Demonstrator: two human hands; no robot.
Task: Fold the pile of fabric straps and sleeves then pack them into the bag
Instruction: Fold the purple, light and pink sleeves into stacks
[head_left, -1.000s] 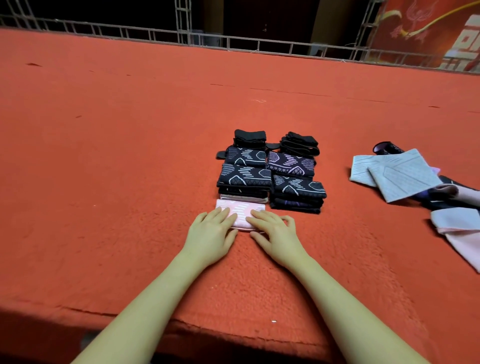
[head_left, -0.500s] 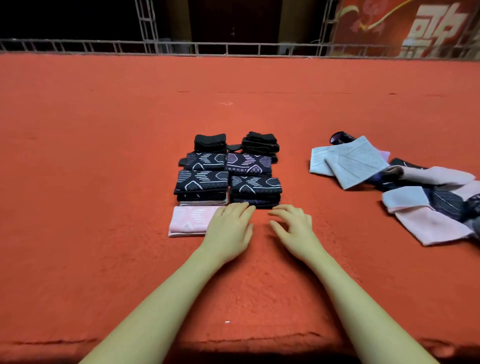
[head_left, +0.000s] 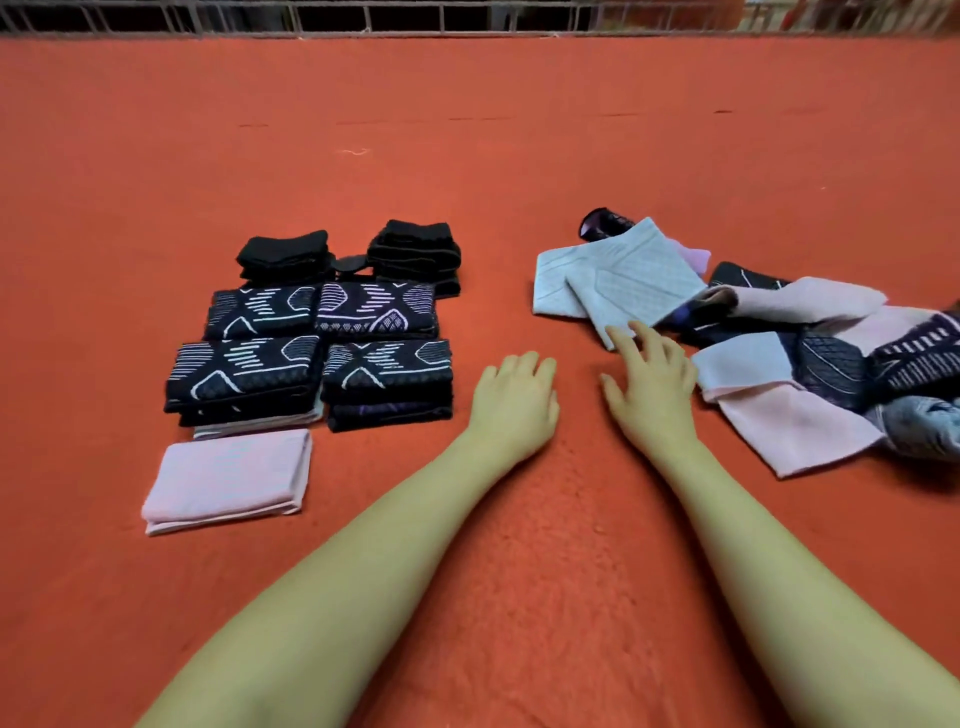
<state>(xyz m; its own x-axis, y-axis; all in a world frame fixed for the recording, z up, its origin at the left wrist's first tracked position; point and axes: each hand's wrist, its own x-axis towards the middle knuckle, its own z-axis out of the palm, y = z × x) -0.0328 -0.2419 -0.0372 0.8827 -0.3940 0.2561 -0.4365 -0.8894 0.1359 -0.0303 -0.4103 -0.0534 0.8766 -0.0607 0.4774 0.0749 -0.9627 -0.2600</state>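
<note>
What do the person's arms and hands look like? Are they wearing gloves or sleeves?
No gloves and no sleeves. Both forearms are bare all the way down to the bottom edge of the picture. The left hand and the right hand are bare too, with no rings, watch or bracelet that can be seen. The fingers look slim, and the nails are too blurry to tell anything about them.

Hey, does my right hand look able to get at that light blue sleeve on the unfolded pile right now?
Probably yes. The right hand is open, its fingertips already at the near corner of the light blue sleeve, which lies on top of the unfolded pile with nothing over it.
</note>
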